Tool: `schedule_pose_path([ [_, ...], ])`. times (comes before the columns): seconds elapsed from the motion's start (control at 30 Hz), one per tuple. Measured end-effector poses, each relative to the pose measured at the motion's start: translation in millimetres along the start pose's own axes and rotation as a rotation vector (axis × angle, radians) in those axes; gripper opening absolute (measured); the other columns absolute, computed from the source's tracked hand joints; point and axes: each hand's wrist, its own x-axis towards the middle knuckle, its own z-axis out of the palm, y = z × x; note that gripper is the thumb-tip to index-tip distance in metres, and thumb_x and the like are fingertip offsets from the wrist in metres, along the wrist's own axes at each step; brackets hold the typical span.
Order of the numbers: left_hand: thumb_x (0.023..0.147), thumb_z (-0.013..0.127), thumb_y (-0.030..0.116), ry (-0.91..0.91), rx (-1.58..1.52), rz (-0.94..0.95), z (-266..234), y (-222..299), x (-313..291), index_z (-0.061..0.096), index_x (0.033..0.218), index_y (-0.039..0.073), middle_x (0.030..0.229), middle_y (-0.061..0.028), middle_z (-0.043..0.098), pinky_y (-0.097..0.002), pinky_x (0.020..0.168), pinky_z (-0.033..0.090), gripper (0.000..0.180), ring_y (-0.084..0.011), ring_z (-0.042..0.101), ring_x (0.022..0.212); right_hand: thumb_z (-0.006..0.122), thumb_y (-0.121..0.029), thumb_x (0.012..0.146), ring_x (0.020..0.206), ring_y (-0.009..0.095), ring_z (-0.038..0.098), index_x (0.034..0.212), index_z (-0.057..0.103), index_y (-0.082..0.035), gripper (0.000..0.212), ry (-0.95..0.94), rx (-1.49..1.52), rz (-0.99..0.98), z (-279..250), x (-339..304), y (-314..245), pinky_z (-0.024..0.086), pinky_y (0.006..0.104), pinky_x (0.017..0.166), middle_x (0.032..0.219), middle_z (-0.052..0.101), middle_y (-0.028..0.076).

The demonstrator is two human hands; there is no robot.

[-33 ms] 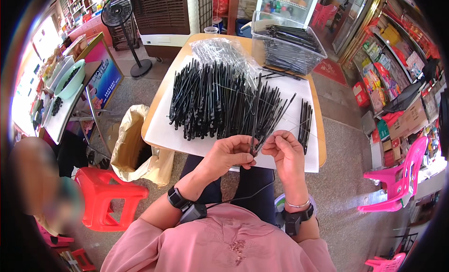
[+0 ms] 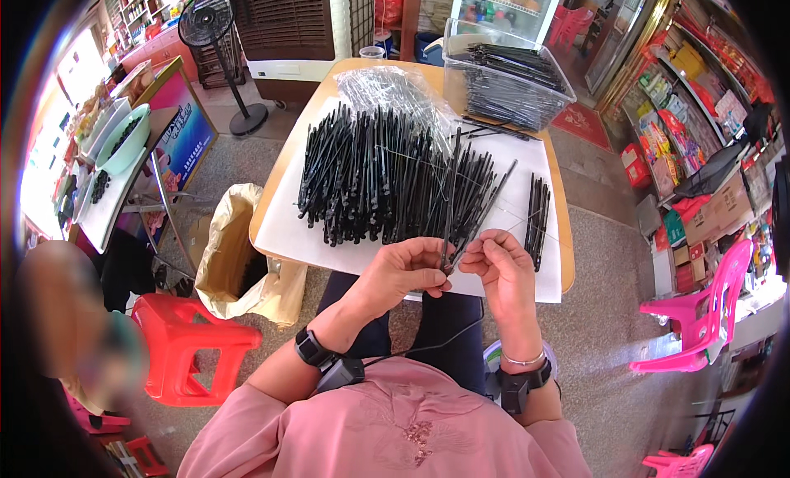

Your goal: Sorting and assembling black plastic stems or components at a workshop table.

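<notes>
Over the table's near edge, my left hand (image 2: 409,268) is closed on thin black rods (image 2: 448,206), gripping them near their lower ends. One rod stands nearly upright and another slants up to the right. My right hand (image 2: 504,260) is beside it, thumb and forefinger pinched close to those lower ends; what lies between its fingertips is too small to make out. Just beyond my hands is a large pile of similar black rods (image 2: 354,178). A smaller row of rods (image 2: 537,223) lies right of my right hand.
White sheeting (image 2: 276,219) covers much of the wooden table (image 2: 564,206). Clear plastic wrap (image 2: 391,91) and a rod-filled clear bin (image 2: 510,91) sit at the back. An open sack (image 2: 230,256) and a red stool (image 2: 193,338) stand left, a pink chair (image 2: 699,313) right.
The slanting rod's upper tip has shifted slightly left. Both hands stay in nearly the same place.
</notes>
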Motion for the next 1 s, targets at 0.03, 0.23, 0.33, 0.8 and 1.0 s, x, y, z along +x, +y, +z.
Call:
schedule_pose_path([
  [0.03,0.083,0.059,-0.005,0.002,0.0,-0.001,0,0,-1,0.056,0.117,0.0,0.091,-0.0059,0.064,-0.0251,0.07,0.054,0.034,-0.015,0.066,0.081,0.052,-0.006,0.091,0.073,0.021,0.066,0.1,0.056,0.0,0.012,-0.008,-0.009,0.016,1,-1,1,0.057,0.033,0.067,0.087,0.064,0.012],
  [0.23,0.083,0.059,-0.006,-0.036,0.019,-0.005,-1,0,-1,0.056,0.117,0.0,0.093,-0.0065,0.065,-0.025,0.07,0.054,0.035,-0.0141,0.066,0.082,0.051,-0.007,0.091,0.071,0.021,0.066,0.101,0.055,0.001,0.013,-0.012,-0.063,0.032,0,-3,4,0.057,0.0324,0.065,0.085,0.064,0.012],
  [0.33,0.082,0.059,-0.006,-0.051,0.057,-0.018,-3,0,-2,0.057,0.117,0.0,0.093,-0.0062,0.064,-0.0245,0.069,0.055,0.035,-0.0135,0.065,0.081,0.051,-0.007,0.091,0.069,0.02,0.066,0.1,0.056,0.003,0.014,0.012,-0.08,0.044,2,-1,5,0.057,0.0314,0.064,0.084,0.063,0.012],
  [0.8,0.082,0.064,-0.004,-0.121,0.168,-0.027,-7,-4,1,0.058,0.119,0.001,0.087,-0.0073,0.065,-0.024,0.064,0.053,0.038,-0.0118,0.064,0.074,0.054,-0.008,0.089,0.065,0.018,0.064,0.095,0.058,0.003,0.014,0.007,-0.112,0.195,-6,9,10,0.057,0.0311,0.059,0.077,0.063,0.01],
  [1.0,0.083,0.062,-0.003,-0.211,0.22,-0.066,-8,-2,3,0.056,0.12,0.001,0.086,-0.0068,0.065,-0.0248,0.063,0.052,0.038,-0.0114,0.063,0.072,0.054,-0.01,0.088,0.063,0.018,0.064,0.096,0.057,0.004,0.016,0.006,-0.18,0.228,-7,9,7,0.057,0.0306,0.058,0.077,0.062,0.01],
])
